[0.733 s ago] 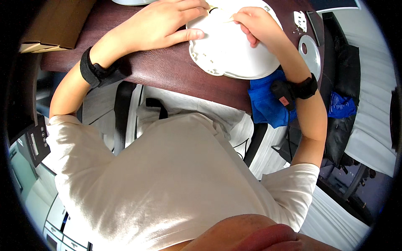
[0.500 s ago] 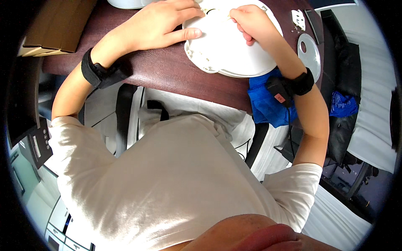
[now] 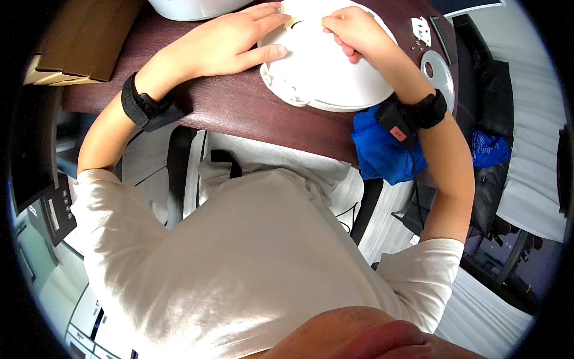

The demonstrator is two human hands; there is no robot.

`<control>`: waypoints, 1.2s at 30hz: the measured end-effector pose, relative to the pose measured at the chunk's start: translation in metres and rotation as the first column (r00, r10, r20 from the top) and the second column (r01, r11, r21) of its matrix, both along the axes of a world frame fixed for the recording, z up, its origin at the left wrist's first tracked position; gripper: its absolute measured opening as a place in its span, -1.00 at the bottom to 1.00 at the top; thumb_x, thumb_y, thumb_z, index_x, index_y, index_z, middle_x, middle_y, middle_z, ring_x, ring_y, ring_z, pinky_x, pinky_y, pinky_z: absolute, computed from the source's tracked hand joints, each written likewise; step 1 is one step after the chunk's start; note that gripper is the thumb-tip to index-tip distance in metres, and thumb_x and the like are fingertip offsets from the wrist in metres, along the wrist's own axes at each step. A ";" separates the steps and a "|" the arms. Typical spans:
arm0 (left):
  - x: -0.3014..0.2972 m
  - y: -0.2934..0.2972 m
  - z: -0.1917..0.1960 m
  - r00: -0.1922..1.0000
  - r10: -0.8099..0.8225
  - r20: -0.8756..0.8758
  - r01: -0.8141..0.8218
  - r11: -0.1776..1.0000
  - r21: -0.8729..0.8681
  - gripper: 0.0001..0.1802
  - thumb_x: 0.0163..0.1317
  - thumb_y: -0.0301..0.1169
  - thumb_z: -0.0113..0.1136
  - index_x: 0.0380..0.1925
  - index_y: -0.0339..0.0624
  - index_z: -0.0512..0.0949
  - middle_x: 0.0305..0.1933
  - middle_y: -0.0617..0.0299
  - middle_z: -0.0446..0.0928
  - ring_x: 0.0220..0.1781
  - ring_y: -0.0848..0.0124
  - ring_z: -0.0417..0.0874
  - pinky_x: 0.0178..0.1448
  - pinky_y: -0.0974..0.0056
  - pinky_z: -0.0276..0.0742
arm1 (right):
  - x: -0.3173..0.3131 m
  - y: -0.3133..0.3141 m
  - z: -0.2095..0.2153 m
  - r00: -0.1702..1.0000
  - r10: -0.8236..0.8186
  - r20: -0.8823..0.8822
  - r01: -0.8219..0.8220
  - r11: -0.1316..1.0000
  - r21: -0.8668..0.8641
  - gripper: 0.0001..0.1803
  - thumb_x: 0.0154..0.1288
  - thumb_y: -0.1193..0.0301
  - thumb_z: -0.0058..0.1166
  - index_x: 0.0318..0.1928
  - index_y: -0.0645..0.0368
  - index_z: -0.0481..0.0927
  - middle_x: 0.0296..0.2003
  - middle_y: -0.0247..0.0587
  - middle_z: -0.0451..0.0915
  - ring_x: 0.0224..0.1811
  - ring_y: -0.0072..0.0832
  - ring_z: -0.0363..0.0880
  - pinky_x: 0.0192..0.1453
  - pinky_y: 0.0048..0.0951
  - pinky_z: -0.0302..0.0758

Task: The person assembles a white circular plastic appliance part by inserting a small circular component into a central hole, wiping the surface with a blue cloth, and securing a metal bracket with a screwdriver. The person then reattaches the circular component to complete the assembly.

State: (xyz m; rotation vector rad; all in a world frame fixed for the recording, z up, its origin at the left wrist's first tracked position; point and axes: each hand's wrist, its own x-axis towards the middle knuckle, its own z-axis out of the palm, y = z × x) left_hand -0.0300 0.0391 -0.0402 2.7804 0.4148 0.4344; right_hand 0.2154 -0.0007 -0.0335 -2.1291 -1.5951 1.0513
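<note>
A round white plastic disc-shaped cover (image 3: 323, 72) lies flat on a dark brown table (image 3: 239, 107) at the top of the view. My left hand (image 3: 230, 42) rests palm down on the disc's left rim, thumb pressed along its edge and fingertips near a small yellowish piece at its top. My right hand (image 3: 353, 30) sits curled on the upper right of the disc, fingertips pinched together near the same spot. What the fingers pinch is too small to tell. Both wrists wear black bands.
A blue cloth (image 3: 382, 149) hangs off the table's near edge under my right wrist. A smaller round white disc (image 3: 439, 75) and a small white part (image 3: 421, 30) lie to the right. Cardboard boxes (image 3: 72, 54) stand at left; a white casing (image 3: 191, 7) at the top.
The view has shifted so the disc and both hands sit higher in the picture. My hands stay on the disc in much the same places.
</note>
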 end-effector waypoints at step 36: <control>0.014 0.008 0.015 0.992 -0.072 0.102 0.045 0.968 0.246 -0.66 0.07 -0.58 0.13 -0.09 -0.35 0.51 0.03 -0.02 0.47 0.12 0.04 0.49 0.19 0.09 0.43 | -0.002 -0.027 -0.007 0.972 0.212 0.101 -0.234 0.860 0.453 -0.78 0.36 0.31 0.07 -0.11 0.12 0.64 -0.53 -0.42 0.52 -0.73 -0.72 0.36 -0.65 -0.64 0.29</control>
